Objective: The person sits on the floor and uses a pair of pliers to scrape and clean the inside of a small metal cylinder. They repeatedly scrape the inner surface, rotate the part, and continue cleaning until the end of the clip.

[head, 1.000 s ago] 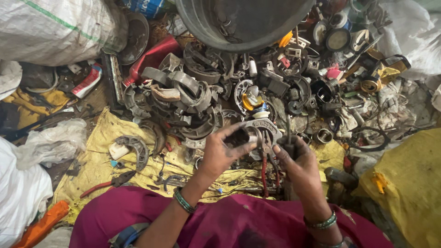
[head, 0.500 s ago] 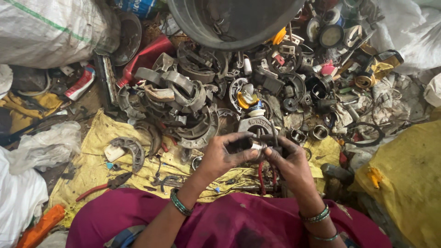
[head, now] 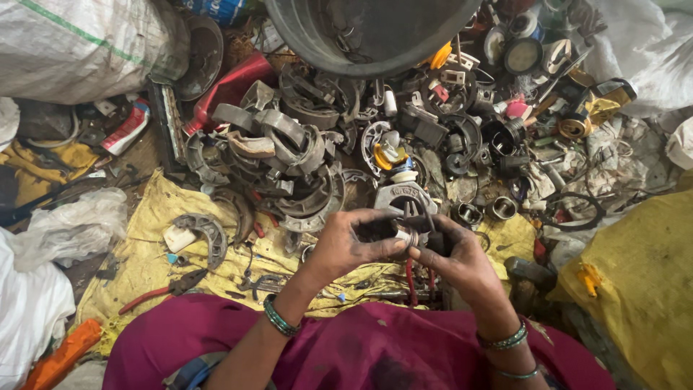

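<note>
Magenta cloth [head: 375, 354] covers the lap nearest the camera, and green bangles [head: 279, 315] ring both wrists. Just above the lap, the left hand [head: 348, 244] and right hand [head: 456, 261] meet over the near edge of a yellow sheet [head: 144, 260]. Both hands are black with grime. Between them sits a small metal part [head: 408, 235], pinched by the left thumb and fingers on one side and by the right fingertips on the other; its exact shape is hard to make out. Red handles [head: 410, 278] hang down under the right hand, though whether that hand grips them I cannot tell.

Pliers [head: 162, 290] with red grips lie on the sheet to the left, near its front edge, and a curved grey shoe [head: 202, 232] lies just beyond them. Farther out, a heap of grey metal shoes and rings [head: 289, 155] spreads past the sheet's far edge, with mixed scrap [head: 505, 123] to the right. A big dark tub [head: 368, 32] stands at the far side, a white sack [head: 79, 47] at the far left.
</note>
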